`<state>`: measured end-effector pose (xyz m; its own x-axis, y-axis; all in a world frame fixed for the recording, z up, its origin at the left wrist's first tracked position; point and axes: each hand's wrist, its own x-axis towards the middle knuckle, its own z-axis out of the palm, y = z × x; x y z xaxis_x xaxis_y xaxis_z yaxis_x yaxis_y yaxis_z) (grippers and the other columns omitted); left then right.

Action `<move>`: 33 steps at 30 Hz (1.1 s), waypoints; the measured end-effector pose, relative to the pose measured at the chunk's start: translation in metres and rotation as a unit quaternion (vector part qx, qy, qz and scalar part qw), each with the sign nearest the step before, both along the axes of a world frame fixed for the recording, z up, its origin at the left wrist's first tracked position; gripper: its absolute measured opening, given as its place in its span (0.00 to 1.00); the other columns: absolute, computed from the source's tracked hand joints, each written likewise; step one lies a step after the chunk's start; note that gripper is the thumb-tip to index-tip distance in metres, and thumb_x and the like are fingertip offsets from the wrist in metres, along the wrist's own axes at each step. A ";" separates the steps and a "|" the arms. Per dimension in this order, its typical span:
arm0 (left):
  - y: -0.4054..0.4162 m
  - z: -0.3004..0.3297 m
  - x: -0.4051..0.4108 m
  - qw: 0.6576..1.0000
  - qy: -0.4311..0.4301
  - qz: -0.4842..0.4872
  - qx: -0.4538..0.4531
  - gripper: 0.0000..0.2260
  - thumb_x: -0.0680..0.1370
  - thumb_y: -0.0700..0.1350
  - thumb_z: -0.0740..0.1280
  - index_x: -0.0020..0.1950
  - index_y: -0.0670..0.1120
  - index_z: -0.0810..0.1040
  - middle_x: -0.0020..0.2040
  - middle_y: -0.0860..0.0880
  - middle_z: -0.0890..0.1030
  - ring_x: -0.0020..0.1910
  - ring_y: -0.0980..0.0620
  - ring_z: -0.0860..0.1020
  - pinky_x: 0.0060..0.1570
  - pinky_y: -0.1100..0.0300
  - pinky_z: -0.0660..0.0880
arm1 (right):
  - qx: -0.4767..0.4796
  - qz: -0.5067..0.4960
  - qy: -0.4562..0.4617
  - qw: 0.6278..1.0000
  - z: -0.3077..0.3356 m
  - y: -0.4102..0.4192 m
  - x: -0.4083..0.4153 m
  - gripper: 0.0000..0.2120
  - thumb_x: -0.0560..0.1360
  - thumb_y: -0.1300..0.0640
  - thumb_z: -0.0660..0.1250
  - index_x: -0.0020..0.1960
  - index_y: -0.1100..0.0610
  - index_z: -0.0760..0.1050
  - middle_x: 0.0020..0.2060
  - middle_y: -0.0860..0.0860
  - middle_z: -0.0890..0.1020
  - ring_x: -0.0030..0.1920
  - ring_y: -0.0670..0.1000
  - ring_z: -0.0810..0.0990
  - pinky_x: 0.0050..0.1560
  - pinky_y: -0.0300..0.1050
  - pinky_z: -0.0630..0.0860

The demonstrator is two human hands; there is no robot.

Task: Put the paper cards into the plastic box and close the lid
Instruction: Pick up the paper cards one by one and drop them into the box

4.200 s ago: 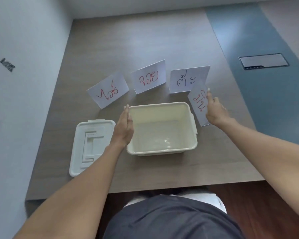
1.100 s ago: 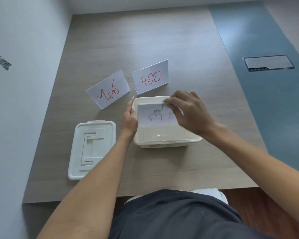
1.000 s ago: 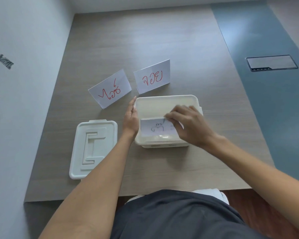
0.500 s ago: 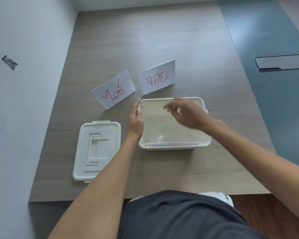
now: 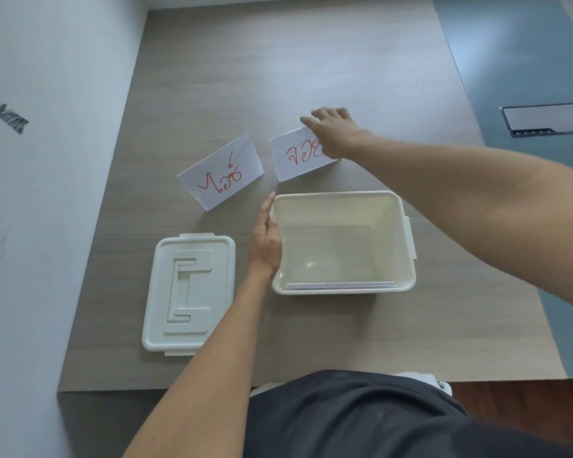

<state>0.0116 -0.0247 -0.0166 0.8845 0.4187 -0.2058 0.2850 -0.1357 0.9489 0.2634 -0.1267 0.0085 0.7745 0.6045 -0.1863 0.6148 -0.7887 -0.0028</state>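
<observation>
Nearest the left edge of the counter (image 5: 311,77) lies the lid (image 5: 189,294), flat and handle side up, just beside the plastic box (image 5: 407,233) and not yet on it. Beyond the lid, toward the far edge, the left card (image 5: 220,175) stands propped with its red writing facing the person, its long axis running slantwise across the counter.

The left hand (image 5: 266,241) rests against the box's left wall, fingers (image 5: 268,209) straight and pressed together, steadying it and holding nothing. The box sits open near the front edge; thin white card edges (image 5: 341,285) show against its near wall, so some cards are already inside.

Just beyond the box's far rim stands the right card (image 5: 300,157), long axis roughly parallel to that rim. The right hand (image 5: 333,132) reaches over its top right corner, fingers (image 5: 311,122) loosely spread and curled over the top edge; whether they have closed on the paper I cannot tell. This card lies directly under those fingers, while the left card is well apart from them and nearer the left hand. The coming lift, I judge, belongs to the right hand, and the carry is short, straight back toward the person into the box.
</observation>
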 end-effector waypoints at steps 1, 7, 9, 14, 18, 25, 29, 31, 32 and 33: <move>0.000 0.000 0.000 1.000 0.002 0.003 0.002 0.20 0.85 0.42 0.50 0.76 0.53 0.66 0.74 0.55 0.69 0.72 0.62 0.64 0.68 0.71 0.60 | -0.008 0.007 0.000 1.000 -0.002 0.002 0.001 0.31 0.74 0.66 0.64 0.75 0.56 0.61 0.69 0.61 0.69 0.71 0.62 0.66 0.72 0.55 0.57; 0.001 -0.001 0.001 1.000 0.002 0.002 0.007 0.19 0.85 0.42 0.50 0.76 0.52 0.67 0.74 0.55 0.69 0.68 0.69 0.64 0.60 0.84 0.58 | 0.002 0.054 -0.047 0.997 -0.006 0.003 0.006 0.19 0.71 0.73 0.60 0.59 0.59 0.70 0.52 0.58 0.80 0.50 0.61 0.80 0.59 0.53 0.65; 0.001 -0.001 0.001 1.000 0.000 0.002 0.004 0.19 0.85 0.42 0.50 0.76 0.51 0.67 0.73 0.56 0.69 0.66 0.71 0.63 0.61 0.84 0.58 | 0.014 0.070 -0.046 0.996 -0.001 -0.003 0.003 0.17 0.72 0.72 0.61 0.59 0.59 0.71 0.52 0.57 0.81 0.50 0.60 0.81 0.53 0.51 0.66; 0.000 -0.001 0.000 1.000 0.008 -0.005 -0.005 0.19 0.85 0.43 0.50 0.76 0.53 0.66 0.72 0.58 0.68 0.68 0.68 0.63 0.63 0.79 0.58 | 0.103 0.083 -0.116 0.984 0.020 -0.024 -0.019 0.17 0.76 0.69 0.61 0.61 0.58 0.75 0.53 0.58 0.81 0.53 0.60 0.79 0.54 0.51 0.67; -0.001 0.002 -0.002 1.000 0.013 0.001 -0.021 0.20 0.85 0.43 0.50 0.76 0.54 0.65 0.70 0.60 0.68 0.67 0.68 0.63 0.65 0.71 0.57 | 0.186 0.112 -0.208 0.954 0.043 -0.043 -0.053 0.14 0.77 0.66 0.63 0.59 0.55 0.78 0.46 0.55 0.82 0.46 0.59 0.79 0.50 0.51 0.69; 0.000 0.004 -0.004 0.999 0.004 0.006 -0.032 0.19 0.85 0.47 0.51 0.76 0.55 0.66 0.75 0.58 0.68 0.73 0.62 0.64 0.72 0.62 0.60 | 0.279 0.100 -0.233 0.926 0.086 -0.077 -0.141 0.12 0.77 0.63 0.63 0.57 0.57 0.80 0.42 0.53 0.81 0.42 0.56 0.77 0.47 0.49 0.66; 0.000 0.003 -0.003 0.999 0.008 0.006 -0.039 0.19 0.85 0.47 0.51 0.75 0.56 0.67 0.75 0.56 0.68 0.74 0.57 0.65 0.75 0.53 0.61 | 0.277 0.065 -0.192 0.939 0.074 -0.098 -0.191 0.13 0.75 0.64 0.65 0.58 0.56 0.80 0.42 0.51 0.81 0.42 0.57 0.77 0.47 0.50 0.66; 0.000 0.003 -0.004 0.999 0.005 0.003 -0.032 0.19 0.85 0.46 0.51 0.75 0.56 0.67 0.75 0.57 0.67 0.74 0.59 0.63 0.75 0.58 0.59 | 0.264 0.053 -0.165 0.949 0.055 -0.107 -0.211 0.14 0.73 0.65 0.67 0.57 0.55 0.81 0.41 0.51 0.81 0.42 0.57 0.78 0.47 0.51 0.68; 0.000 0.003 -0.004 1.000 0.004 0.001 -0.030 0.19 0.85 0.45 0.50 0.75 0.55 0.67 0.76 0.57 0.66 0.74 0.59 0.62 0.74 0.60 0.58 | 0.253 0.051 -0.147 0.955 0.045 -0.111 -0.220 0.16 0.72 0.66 0.67 0.57 0.55 0.81 0.41 0.51 0.81 0.42 0.57 0.78 0.47 0.51 0.68; 0.000 0.003 -0.004 1.000 0.004 -0.001 -0.028 0.19 0.85 0.45 0.50 0.75 0.55 0.66 0.76 0.57 0.66 0.74 0.60 0.62 0.73 0.62 0.58 | 0.239 0.050 -0.126 0.961 0.035 -0.115 -0.228 0.17 0.70 0.66 0.66 0.57 0.55 0.81 0.41 0.52 0.81 0.42 0.58 0.78 0.47 0.51 0.68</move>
